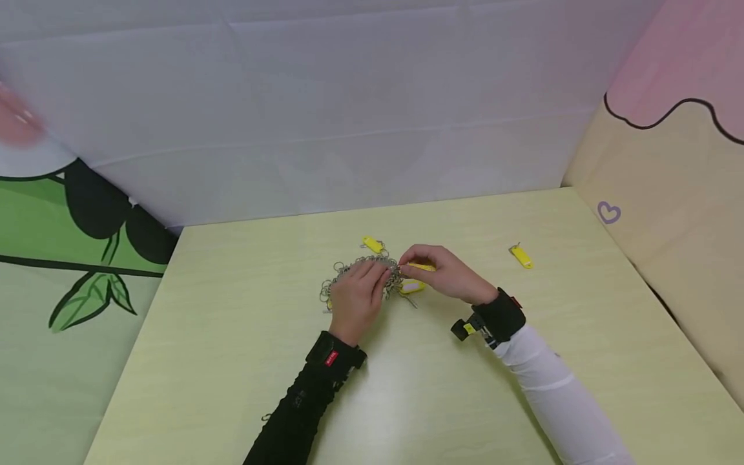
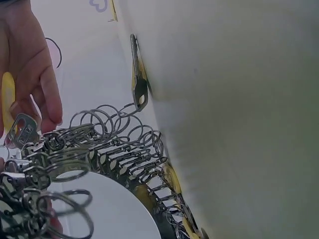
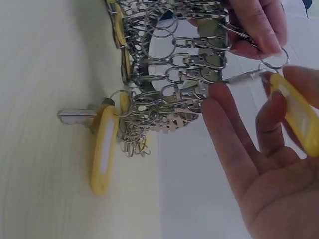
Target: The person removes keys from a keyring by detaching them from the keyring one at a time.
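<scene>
A large round key holder (image 1: 339,278), hung all round with metal snap hooks and split rings (image 3: 162,32), stands on edge on the table. My left hand (image 1: 356,300) grips its upper side, and its fingertips (image 3: 269,42) pinch a hook and ring there. Opposite, my right hand (image 1: 446,274) holds a yellow key tag (image 3: 299,117) by thumb and fingers. Its metal key (image 2: 22,130) is beside the hooks; whether its ring is joined to a hook I cannot tell. Another yellow tag (image 3: 103,149) with a key (image 3: 77,116) lies at the holder's foot.
One yellow tag (image 1: 372,244) lies behind the holder. Farther right on the pale table (image 1: 232,361) is a separate yellow tag (image 1: 523,258). A white cloth wall (image 1: 349,116) stands behind, and a printed panel (image 1: 657,194) borders the right side.
</scene>
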`<state>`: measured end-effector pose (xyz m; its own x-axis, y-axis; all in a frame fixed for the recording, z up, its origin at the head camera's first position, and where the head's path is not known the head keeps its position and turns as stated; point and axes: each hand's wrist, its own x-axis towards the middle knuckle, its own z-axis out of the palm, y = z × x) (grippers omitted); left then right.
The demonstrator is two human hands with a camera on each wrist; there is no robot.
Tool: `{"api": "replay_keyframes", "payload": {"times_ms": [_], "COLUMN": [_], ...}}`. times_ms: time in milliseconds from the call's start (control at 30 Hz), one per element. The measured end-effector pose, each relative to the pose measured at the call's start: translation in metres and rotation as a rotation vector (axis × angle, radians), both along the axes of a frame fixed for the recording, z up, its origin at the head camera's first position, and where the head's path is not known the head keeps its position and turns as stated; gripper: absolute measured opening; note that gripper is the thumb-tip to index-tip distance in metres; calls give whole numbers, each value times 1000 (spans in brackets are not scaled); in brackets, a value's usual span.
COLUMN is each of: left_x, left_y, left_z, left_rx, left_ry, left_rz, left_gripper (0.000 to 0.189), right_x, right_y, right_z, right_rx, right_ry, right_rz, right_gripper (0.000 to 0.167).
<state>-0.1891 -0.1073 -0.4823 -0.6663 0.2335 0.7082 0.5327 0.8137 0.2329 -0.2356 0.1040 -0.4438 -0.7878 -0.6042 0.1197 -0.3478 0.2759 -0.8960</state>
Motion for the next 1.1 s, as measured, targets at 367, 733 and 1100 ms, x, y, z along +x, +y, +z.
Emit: {"api": "replay_keyframes", "payload": {"times_ms": [367,733,1100], "left_x": [1,2,3], "left_y": [0,1,1], "left_z": [0,0,1], "left_rx": [-20,-34,-18], "left_ry": [0,19,29], "left_rz": [1,-18,-15], "left_gripper": [15,11,16], "right_x": [8,9,8], "right_y": [-6,-5,-13], "right_z": [-3,-7,-15], "right_rx": [33,37,-58], "right_ry": [556,630,596], "right_rz": [-142,-111,-204], "right_gripper": [10,10,8]}}
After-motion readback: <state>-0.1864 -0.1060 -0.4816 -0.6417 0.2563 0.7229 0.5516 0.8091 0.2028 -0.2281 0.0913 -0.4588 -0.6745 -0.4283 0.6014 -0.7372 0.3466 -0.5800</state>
